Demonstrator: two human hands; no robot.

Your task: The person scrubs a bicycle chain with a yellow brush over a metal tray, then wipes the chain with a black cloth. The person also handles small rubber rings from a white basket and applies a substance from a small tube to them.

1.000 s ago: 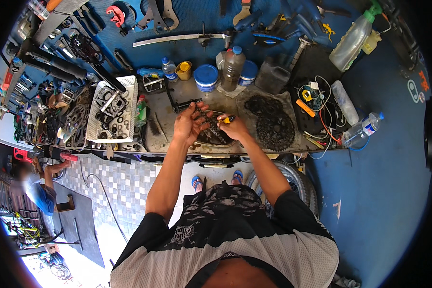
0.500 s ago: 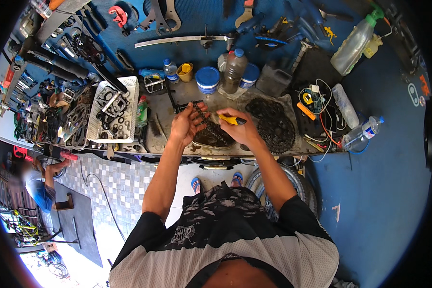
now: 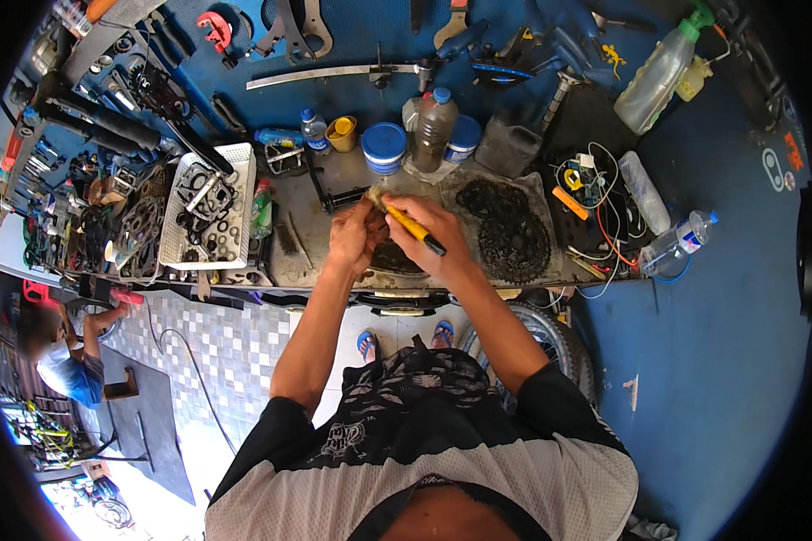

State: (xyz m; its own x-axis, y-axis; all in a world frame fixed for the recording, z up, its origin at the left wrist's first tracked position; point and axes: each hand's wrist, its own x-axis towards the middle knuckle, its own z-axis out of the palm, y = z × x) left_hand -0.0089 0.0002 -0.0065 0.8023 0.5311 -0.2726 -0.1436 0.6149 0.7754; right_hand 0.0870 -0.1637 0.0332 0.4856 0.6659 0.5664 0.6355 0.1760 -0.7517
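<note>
My right hand (image 3: 438,225) grips a yellow-handled brush (image 3: 408,224) with a black end. Its pale bristles meet the fingertips of my left hand (image 3: 350,236). That hand is curled round a dark bicycle chain, now mostly hidden by the fingers; the earlier picture shows it across the palm. Below both hands a shallow pan (image 3: 392,259) with dark contents stands at the bench's near edge. Right of my right hand, a greasy black heap (image 3: 514,236), perhaps chains or sprockets, lies on a dirty sheet.
A white basket (image 3: 167,239) of metal parts stands at the left. Along the back are a blue-lidded tub (image 3: 384,144), a dark bottle (image 3: 435,131) and a grey jug (image 3: 509,149). Cables and a clear bottle (image 3: 686,243) lie at the right. Another person (image 3: 72,361) sits far left.
The brush has moved left and up to my left fingertips, its handle now slanting down to the right. My left hand has closed further, hiding the chain. The view has shifted slightly.
</note>
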